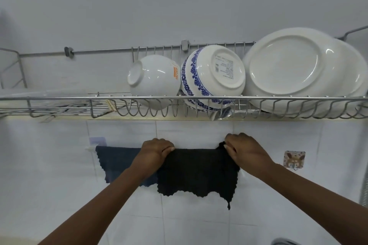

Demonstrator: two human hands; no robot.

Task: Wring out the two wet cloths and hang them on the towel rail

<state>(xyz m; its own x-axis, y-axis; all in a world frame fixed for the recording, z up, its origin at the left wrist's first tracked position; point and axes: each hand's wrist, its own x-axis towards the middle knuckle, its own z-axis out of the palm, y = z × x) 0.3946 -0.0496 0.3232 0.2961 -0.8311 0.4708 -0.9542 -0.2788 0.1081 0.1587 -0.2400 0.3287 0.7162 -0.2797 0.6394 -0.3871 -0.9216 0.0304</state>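
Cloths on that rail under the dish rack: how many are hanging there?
2. A dark blue cloth hangs at the left end, partly behind the left forearm. A black cloth hangs beside it to the right, both hands gripping its top edge. None other shows.

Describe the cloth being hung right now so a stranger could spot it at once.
Find the wire dish rack of upturned bowls on the wall; on the white tiles beneath it, two cloths hang side by side on a rail. The one you want is the black cloth on the right, gripped at its top corners by the left hand and right hand. Its neighbour, the dark blue cloth, hangs untouched to its left.
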